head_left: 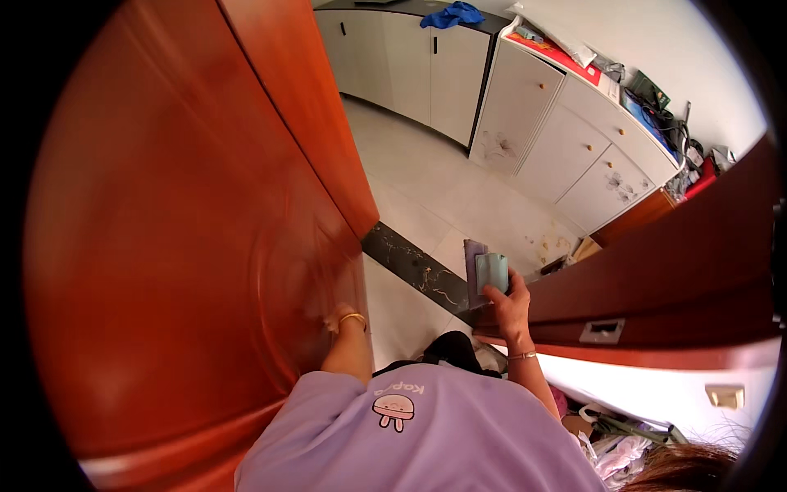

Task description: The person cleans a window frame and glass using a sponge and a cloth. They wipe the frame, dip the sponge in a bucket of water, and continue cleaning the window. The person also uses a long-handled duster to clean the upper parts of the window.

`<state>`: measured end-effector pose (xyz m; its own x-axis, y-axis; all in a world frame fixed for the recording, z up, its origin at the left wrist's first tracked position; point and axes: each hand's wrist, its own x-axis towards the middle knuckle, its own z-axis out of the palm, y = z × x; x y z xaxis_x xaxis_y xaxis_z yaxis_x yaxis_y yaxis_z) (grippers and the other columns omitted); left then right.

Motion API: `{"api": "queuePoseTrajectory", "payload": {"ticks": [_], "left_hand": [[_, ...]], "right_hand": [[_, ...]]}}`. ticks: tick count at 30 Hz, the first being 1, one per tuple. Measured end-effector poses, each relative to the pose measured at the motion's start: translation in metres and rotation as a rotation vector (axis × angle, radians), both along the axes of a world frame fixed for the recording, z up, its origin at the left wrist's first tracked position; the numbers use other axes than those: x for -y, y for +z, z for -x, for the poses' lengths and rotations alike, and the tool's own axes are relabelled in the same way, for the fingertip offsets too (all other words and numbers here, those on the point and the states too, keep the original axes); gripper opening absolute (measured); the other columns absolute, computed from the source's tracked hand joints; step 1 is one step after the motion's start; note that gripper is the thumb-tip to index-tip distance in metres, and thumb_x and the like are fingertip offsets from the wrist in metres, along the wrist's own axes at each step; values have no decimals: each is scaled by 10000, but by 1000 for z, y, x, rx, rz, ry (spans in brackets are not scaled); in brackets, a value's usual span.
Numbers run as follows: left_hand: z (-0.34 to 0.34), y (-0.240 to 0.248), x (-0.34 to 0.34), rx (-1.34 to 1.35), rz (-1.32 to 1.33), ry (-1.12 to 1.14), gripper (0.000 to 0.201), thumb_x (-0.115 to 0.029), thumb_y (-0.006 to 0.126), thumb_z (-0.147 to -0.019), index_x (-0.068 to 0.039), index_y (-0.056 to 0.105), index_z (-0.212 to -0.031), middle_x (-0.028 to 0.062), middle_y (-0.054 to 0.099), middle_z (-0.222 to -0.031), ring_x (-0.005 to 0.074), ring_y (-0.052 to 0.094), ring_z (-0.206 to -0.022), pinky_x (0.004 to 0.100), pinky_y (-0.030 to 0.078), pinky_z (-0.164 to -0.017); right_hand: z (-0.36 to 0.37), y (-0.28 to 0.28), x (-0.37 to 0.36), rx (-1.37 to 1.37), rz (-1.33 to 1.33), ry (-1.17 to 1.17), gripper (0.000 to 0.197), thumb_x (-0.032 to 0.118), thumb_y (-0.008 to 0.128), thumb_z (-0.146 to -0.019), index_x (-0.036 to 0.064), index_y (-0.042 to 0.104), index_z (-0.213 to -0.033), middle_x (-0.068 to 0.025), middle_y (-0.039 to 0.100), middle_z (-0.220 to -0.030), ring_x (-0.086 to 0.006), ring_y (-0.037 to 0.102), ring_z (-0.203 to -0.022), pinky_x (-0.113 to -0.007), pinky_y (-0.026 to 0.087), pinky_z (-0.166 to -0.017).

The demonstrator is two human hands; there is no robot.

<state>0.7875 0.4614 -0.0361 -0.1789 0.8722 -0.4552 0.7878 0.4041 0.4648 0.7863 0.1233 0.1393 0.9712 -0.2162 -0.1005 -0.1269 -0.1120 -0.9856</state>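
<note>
My right hand grips a light-teal block with a flat grey-purple pad against its left side. I cannot make out exactly what kind of tool it is. The pair is held up over the dark threshold strip, apart from the door frame. To the left, my left hand is at the glossy red-brown wooden door, near its free edge. Its fingers are blurred and partly hidden, so whether they grip anything does not show. A gold bangle circles the left wrist.
Beyond the doorway stand white cabinets, with a blue cloth on top. Cables and packages crowd the white chest at the right. A dark red door frame runs along the right. Clothes and bags lie at the lower right.
</note>
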Motion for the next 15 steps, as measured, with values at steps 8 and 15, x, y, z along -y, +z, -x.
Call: {"api": "queuePoseTrajectory", "payload": {"ticks": [8,15], "left_hand": [[-146,-70,-45,269,163,-655,354,-243,647,-781,-8,628,-1045,150,633,-983,228,607,-869,388,506,-671],[-275,-65,-37,251,153,-860,428,-268,654,-815,-46,564,-1171,105,588,-1117,228,568,-972,393,508,-685]], "right_hand": [[-177,-46,20,-91,-100,-67,474,63,698,-719,-66,559,-1153,-105,636,-928,-151,597,-799,-290,512,-690],[-325,-48,16,-63,92,-37,549,155,714,-688,-85,564,-1158,-192,659,-914,-237,638,-812,-336,518,-746]]}}
